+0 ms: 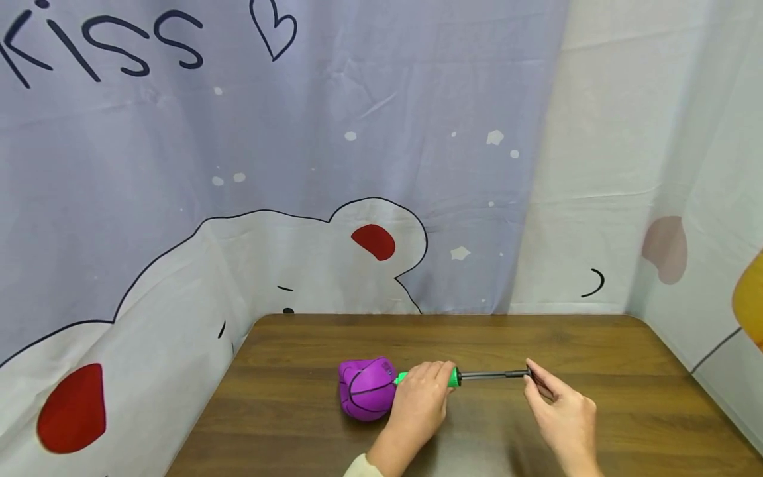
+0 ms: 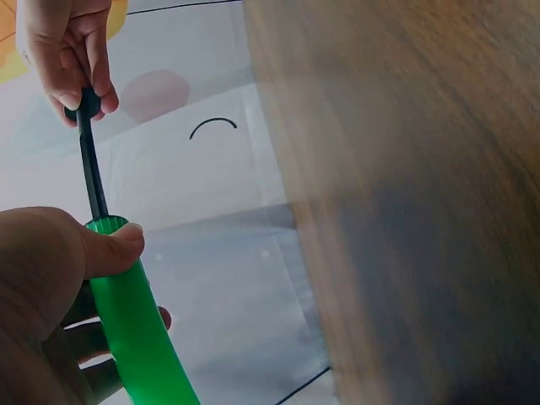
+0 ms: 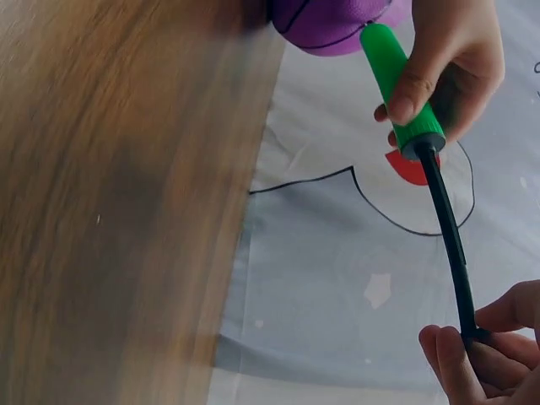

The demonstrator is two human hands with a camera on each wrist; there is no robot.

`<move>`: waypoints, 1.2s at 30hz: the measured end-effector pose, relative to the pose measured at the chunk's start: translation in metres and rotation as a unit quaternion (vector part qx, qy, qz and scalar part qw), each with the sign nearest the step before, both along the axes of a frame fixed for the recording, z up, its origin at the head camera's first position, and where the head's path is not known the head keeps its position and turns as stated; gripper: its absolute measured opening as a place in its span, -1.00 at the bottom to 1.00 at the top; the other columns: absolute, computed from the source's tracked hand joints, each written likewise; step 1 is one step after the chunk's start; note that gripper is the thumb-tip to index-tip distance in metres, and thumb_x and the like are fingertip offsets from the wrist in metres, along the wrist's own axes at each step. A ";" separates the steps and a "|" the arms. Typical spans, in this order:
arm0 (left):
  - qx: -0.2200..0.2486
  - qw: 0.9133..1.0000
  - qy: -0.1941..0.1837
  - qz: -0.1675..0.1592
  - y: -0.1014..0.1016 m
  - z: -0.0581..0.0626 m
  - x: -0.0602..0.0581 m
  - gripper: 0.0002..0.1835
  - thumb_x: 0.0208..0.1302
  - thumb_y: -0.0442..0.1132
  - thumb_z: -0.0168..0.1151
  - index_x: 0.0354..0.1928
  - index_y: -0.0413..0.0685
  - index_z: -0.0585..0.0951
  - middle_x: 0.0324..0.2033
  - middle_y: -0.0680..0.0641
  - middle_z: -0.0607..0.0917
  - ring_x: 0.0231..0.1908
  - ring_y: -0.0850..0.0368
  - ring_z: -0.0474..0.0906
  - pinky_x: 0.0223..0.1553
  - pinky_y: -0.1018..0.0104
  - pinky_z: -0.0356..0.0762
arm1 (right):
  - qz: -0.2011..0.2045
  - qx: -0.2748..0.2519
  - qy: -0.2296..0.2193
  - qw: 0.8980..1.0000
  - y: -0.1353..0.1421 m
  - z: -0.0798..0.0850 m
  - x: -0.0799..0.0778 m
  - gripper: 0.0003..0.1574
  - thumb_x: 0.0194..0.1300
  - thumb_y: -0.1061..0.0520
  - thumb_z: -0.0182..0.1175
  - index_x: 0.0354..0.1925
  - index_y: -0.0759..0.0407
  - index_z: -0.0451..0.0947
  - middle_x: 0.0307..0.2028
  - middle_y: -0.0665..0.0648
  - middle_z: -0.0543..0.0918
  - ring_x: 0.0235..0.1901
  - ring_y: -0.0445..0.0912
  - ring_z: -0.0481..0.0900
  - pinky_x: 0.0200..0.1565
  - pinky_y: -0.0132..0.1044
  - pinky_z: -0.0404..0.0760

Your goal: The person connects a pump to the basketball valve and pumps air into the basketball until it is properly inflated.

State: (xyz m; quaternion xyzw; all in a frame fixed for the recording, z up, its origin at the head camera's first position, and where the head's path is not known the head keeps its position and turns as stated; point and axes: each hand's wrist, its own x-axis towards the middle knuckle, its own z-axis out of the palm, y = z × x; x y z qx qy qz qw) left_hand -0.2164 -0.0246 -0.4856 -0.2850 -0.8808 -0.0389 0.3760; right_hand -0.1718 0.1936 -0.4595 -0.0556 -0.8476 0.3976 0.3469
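Note:
A purple ball (image 1: 368,392) with black seam lines sits on the table, dented and slack-looking on its upper left. My left hand (image 1: 419,402) grips the green barrel of a hand pump (image 2: 139,325), thumb lying along it near the collar. The barrel's narrow tip meets the ball's right side; whether a needle is inside the ball cannot be seen. Out of the barrel's other end the dark rod (image 3: 449,228) extends far to the right. At its end my right hand (image 1: 565,412) pinches the small black handle (image 2: 87,103) between thumb and fingers.
Beneath both hands is a brown wood-grain table (image 1: 286,424) with rounded far corners. A printed curtain (image 1: 381,132) with cartoon figures hangs behind it and along both sides, close to the edges.

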 end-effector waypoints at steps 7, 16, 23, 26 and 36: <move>-0.009 1.000 -0.015 0.010 0.003 0.004 0.003 -0.54 0.03 -0.10 0.55 -0.01 -0.04 0.67 -0.15 0.07 0.75 -0.16 0.17 0.67 0.01 0.36 0.64 | 0.020 0.031 0.056 0.998 -0.023 -0.007 -0.005 -0.64 0.09 0.34 0.40 -0.09 0.14 0.79 -0.38 0.16 0.80 -0.45 -0.20 0.76 -0.81 -0.53 0.27; -0.005 1.000 -0.005 0.006 0.006 0.006 0.004 -0.54 0.00 -0.10 0.58 -0.03 -0.04 0.70 -0.16 0.09 0.76 -0.20 0.19 0.67 -0.04 0.39 0.66 | 0.081 0.038 0.081 0.993 -0.059 -0.020 -0.015 -0.60 0.00 0.41 0.45 -0.12 0.22 0.79 -0.35 0.16 0.81 -0.45 -0.35 0.70 -0.51 -0.58 0.62; 0.027 0.999 -0.038 -0.027 0.000 0.006 0.002 -0.52 0.03 -0.09 0.56 0.04 0.05 0.68 -0.13 0.15 0.74 -0.12 0.26 0.66 -0.02 0.44 0.64 | 0.101 0.009 0.078 0.992 -0.048 -0.016 -0.014 -0.58 -0.06 0.43 0.45 -0.16 0.19 0.80 -0.39 0.15 0.80 -0.43 -0.55 0.60 -0.57 -0.65 0.52; 0.021 0.999 -0.042 -0.027 0.001 0.006 -0.001 -0.53 0.07 -0.06 0.52 0.06 0.08 0.66 -0.14 0.17 0.73 -0.13 0.27 0.66 -0.04 0.45 0.64 | 0.081 0.008 0.074 0.994 -0.037 -0.012 -0.013 -0.59 -0.03 0.40 0.44 -0.15 0.16 0.81 -0.39 0.14 0.80 -0.42 -0.58 0.58 -0.61 -0.63 0.50; 0.024 0.999 -0.031 -0.017 -0.003 0.002 -0.001 -0.52 0.05 -0.09 0.52 0.05 0.05 0.65 -0.14 0.14 0.74 -0.12 0.24 0.67 0.01 0.40 0.62 | 0.015 -0.025 0.006 1.000 0.001 0.004 -0.004 -0.64 0.10 0.27 0.41 -0.10 0.03 0.81 -0.32 0.16 0.80 -0.45 -0.73 0.48 -0.54 -0.69 0.46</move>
